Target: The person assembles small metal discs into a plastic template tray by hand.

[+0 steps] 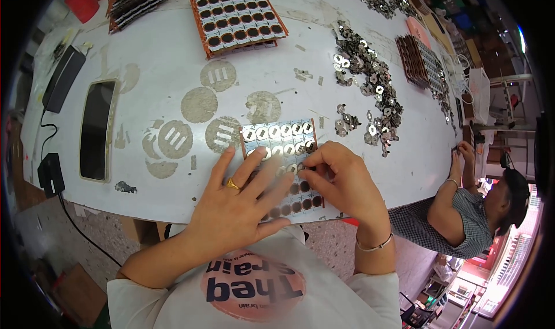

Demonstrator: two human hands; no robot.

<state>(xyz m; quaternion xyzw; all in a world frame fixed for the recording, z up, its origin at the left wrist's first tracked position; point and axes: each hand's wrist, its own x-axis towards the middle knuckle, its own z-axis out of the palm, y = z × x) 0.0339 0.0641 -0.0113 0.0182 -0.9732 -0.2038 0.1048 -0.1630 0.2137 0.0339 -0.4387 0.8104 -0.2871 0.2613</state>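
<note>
In front of me a circuit board panel (279,124) lies at the table's near edge. Its upper rows carry shiny metal discs with cut-out centres, while dark round spots show in the lower rows. Over the panel's left part rests my left hand (234,204), fingers spread, some smeared by motion, with a yellow ring on one. My right hand (346,176) is closed in a pinch at the panel's right side. A small metal disc (299,167) shows at its fingertips, partly hidden, beside the left fingers. The left hand covers much of the panel's lower left.
Loose metal discs (378,92) lie heaped at the right. Far off stand stacked panels (237,17), with more stacks (137,5) to the left and right. A phone (97,129) and a black adapter (52,176) lie left. A co-worker (462,213) sits at the right edge.
</note>
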